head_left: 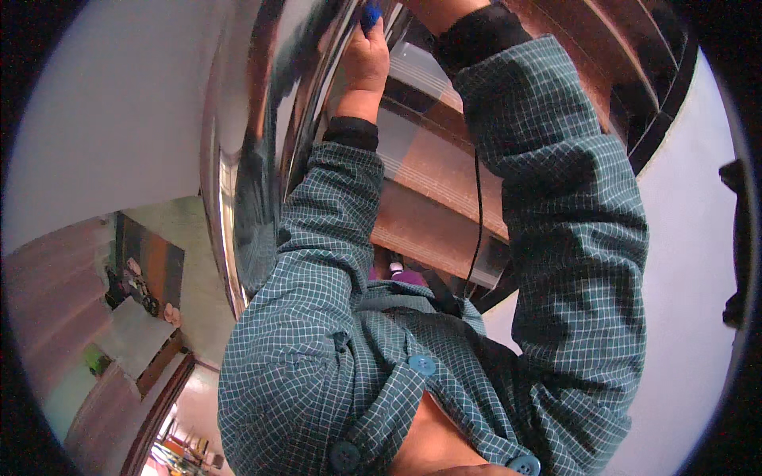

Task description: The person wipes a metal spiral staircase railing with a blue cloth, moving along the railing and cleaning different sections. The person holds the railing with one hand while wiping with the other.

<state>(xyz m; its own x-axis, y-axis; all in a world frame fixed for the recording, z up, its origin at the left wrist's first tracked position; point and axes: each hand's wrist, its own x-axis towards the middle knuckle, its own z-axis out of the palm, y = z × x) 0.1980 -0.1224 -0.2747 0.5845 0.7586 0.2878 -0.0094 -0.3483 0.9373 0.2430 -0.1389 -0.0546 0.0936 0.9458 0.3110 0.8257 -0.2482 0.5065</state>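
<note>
At the top centre, my left hand is closed around a small blue item, too little of which shows to name it. This hand is beside the shiny metal railing, whose polished surface runs up the left of the view. My right arm reaches up in a checked sleeve with a black cuff; only bare skin at the wrist shows, and the right hand lies beyond the top edge. Below and between the arms are stair steps in brown and grey with lined edges.
A black cable hangs over the steps. A foot shows low between the arms. At the right stands a pale wall. Beyond the railing, at lower left, a lower floor holds a grey-topped table and several items on a dark mat.
</note>
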